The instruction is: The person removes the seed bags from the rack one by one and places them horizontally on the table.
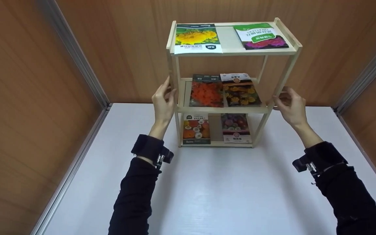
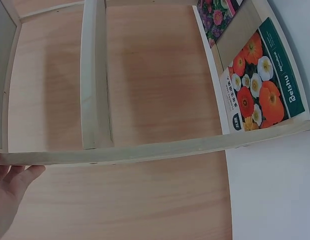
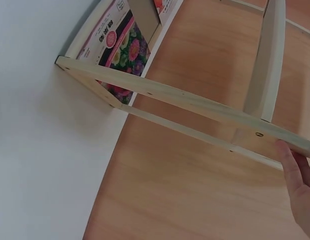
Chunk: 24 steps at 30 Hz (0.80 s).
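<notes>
Head view: A person's left grip and right grip clasp opposite posts of a three-tier wooden rack, upright between them, seemingly to balance its load; flower-seed packets lie on tiers above, between and below the grips, where tilting could spill them.

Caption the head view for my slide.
Left fingers and right fingers hold either side of a three-tier wooden rack bearing six flower-printed packets, two per shelf.
</notes>
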### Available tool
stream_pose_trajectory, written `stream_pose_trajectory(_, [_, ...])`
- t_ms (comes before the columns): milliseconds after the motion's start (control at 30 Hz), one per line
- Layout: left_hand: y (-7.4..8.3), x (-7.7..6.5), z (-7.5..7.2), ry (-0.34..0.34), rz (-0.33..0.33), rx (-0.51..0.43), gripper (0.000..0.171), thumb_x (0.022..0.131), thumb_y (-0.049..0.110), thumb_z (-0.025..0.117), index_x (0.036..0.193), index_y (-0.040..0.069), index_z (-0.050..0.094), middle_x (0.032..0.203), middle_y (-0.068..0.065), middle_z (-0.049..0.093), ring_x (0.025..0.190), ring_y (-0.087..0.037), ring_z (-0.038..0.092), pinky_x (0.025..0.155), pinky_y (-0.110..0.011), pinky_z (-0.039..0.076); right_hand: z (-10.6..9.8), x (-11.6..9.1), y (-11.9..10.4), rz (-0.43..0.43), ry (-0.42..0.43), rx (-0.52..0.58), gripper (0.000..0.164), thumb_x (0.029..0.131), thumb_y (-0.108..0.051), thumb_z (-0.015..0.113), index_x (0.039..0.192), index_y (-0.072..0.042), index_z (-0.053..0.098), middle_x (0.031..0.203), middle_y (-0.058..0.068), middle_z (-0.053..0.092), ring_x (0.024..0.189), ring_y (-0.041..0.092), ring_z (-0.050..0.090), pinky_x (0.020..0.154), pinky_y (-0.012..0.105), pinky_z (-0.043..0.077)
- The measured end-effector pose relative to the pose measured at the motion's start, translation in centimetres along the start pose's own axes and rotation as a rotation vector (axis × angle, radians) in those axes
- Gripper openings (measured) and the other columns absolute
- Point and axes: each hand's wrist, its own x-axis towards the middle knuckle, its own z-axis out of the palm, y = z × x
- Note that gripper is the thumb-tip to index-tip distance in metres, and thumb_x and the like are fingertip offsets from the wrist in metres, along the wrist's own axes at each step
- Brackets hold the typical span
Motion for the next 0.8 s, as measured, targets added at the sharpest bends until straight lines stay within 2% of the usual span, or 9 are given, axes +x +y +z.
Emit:
stream_pose_trajectory(167, [-0.1, 0.2, 0.4, -0.016, 0.008, -0.01, 0.041, 0.085, -0.003, 0.054, 0.125, -0.004, 0.045, 0.102, -0.018, 0.057, 0.095, -0.024, 0.056, 0.081, -0.022, 0.046, -0.3, -0.1, -0.4, -0.007, 0.009, -0.03, 0.029, 0.085, -0.007, 0.057, 0.11, 0.006, 0.051, 0.091, 0.022, 0.06, 0.073, 0.011, 0.063, 0.057, 0.021, 0.051])
stream_pose_trajectory(400, [-0.1, 0.1, 0.5, -0.024, -0.01, -0.029, 0.041, 0.085, -0.003, 0.054, 0.125, -0.003, 0.046, 0.108, -0.018, 0.056, 0.097, -0.023, 0.055, 0.08, -0.022, 0.046, -0.4, -0.9, -3.1, -0.008, 0.031, -0.031, 0.029, 0.084, -0.001, 0.056, 0.109, 0.011, 0.05, 0.09, 0.022, 0.058, 0.069, -0.001, 0.058, 0.056, 0.016, 0.049])
stream_pose_trajectory(800, [-0.2, 0.0, -0.3, -0.024, -0.017, -0.057, 0.04, 0.085, -0.002, 0.055, 0.124, -0.003, 0.047, 0.108, -0.019, 0.057, 0.096, -0.022, 0.056, 0.079, -0.024, 0.047, 0.3, -0.9, -3.5, -0.004, 0.025, -0.006, 0.03, 0.083, 0.0, 0.056, 0.11, 0.012, 0.049, 0.089, 0.009, 0.057, 0.07, -0.001, 0.058, 0.057, 0.015, 0.049])
